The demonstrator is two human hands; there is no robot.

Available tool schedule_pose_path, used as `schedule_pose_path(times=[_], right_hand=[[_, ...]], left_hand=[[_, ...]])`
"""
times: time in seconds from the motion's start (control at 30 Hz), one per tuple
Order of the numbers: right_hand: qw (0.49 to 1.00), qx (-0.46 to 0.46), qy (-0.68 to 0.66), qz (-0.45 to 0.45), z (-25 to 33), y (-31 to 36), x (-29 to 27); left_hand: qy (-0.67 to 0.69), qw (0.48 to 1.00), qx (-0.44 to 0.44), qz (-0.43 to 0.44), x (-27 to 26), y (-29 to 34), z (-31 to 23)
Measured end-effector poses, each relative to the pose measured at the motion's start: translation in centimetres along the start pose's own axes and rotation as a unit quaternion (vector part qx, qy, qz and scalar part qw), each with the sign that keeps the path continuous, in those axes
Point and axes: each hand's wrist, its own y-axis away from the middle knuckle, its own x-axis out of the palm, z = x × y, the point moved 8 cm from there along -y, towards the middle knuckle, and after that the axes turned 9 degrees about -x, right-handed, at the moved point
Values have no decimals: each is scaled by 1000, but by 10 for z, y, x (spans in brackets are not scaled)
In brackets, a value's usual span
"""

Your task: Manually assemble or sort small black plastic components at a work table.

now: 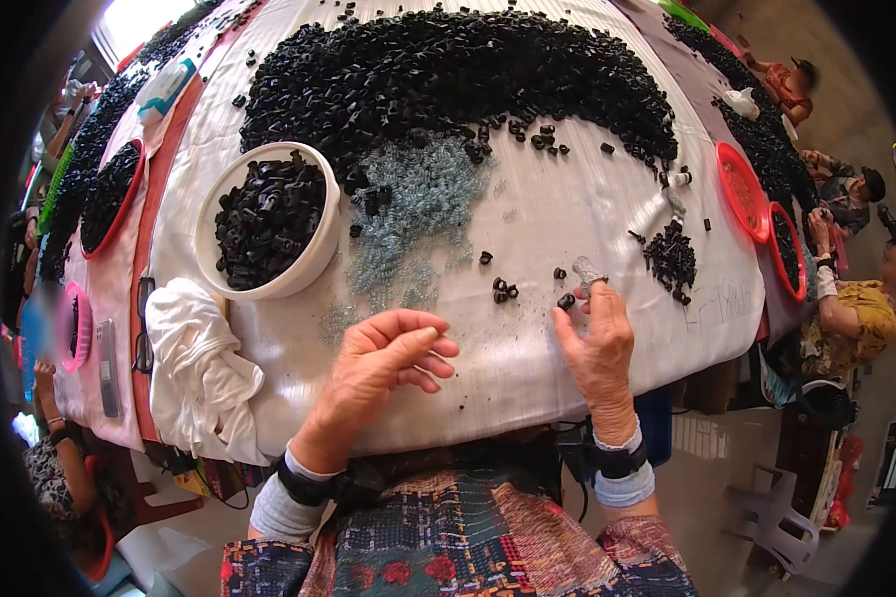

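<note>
My left hand (383, 360) hangs over the white cloth. Its thumb and forefinger are pinched together, the other fingers loosely curled; anything in the pinch is too small to make out. Farther right, my right hand (603, 343) has a small black plastic part (566, 300) at the thumb tip, beside the forefinger, which wears a grey wrapping (588, 270). Several more black parts (503, 290) lie between the hands. Beyond my left hand spreads a heap of small clear bluish pieces (413, 194). A pile of tiny black pieces (670, 259) sits right of my right hand.
A large mound of black parts (448, 75) covers the far table. At left stand a white tub (330, 224) full of black parts and a crumpled white cloth (201, 363). Red trays (743, 189) line the right edge. Other people (856, 313) sit at both sides.
</note>
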Motion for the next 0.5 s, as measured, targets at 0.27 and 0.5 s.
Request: schedule_pose_path(times=[0.27,0.5], right_hand=[[997,-34,-68,-15,33,6,1],[949,-212,-233,-8,117,-1,-1]], left_hand=[[-59,997,-42,28,20,-4,10],[-102,993,-8,61,18,-5,13]])
